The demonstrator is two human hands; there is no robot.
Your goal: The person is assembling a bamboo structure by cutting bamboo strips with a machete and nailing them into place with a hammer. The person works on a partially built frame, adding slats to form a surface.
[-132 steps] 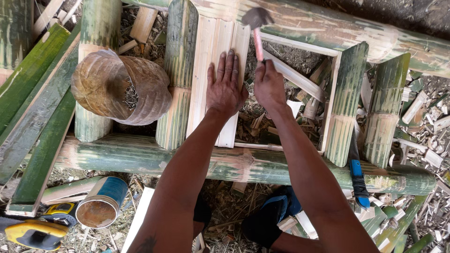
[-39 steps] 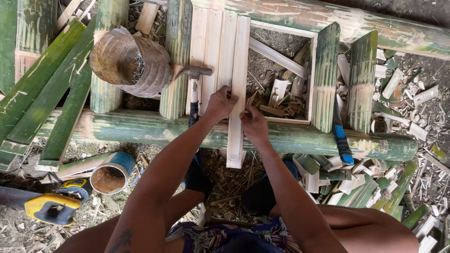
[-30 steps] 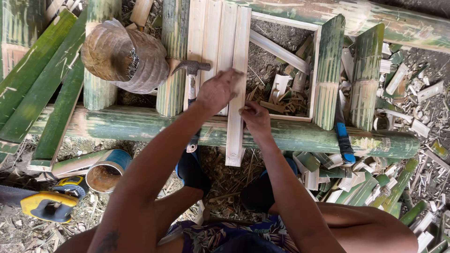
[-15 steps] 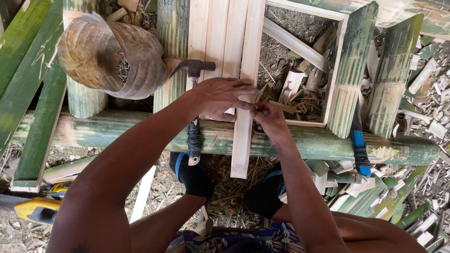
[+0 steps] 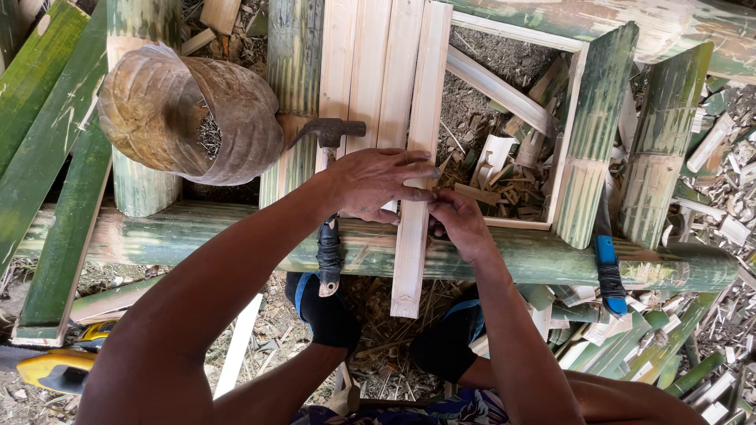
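Slat (image 5: 417,157), the pale split-bamboo strip farthest right in the row of four, lies lengthwise across the green bamboo pole (image 5: 551,256) with its near end overhanging toward you. Your left hand (image 5: 378,182) lies flat over it, fingers spread and pressing down rather than closed around anything. Your right hand (image 5: 457,224) is pinched together at the slat's right edge where it crosses the pole; whether it holds a nail cannot be told from this view. Keep the slat tight against its neighbour and square to the pole before fixing it, and keep the left fingers clear of the spot where the right hand works. Judged from the layout, pressure directly over the pole will stop the strip from rocking. The hammer (image 5: 329,197) rests just left of your left hand, head on the slats and wrapped handle over the pole, within easy reach. The woven basket of nails (image 5: 189,118) lies on its side farther left, and a blue-handled tool (image 5: 606,267) lies on the pole to the right. Compared with half a second earlier, both hands sit at almost the same place on the slat, with the left fingers now extended further across it.
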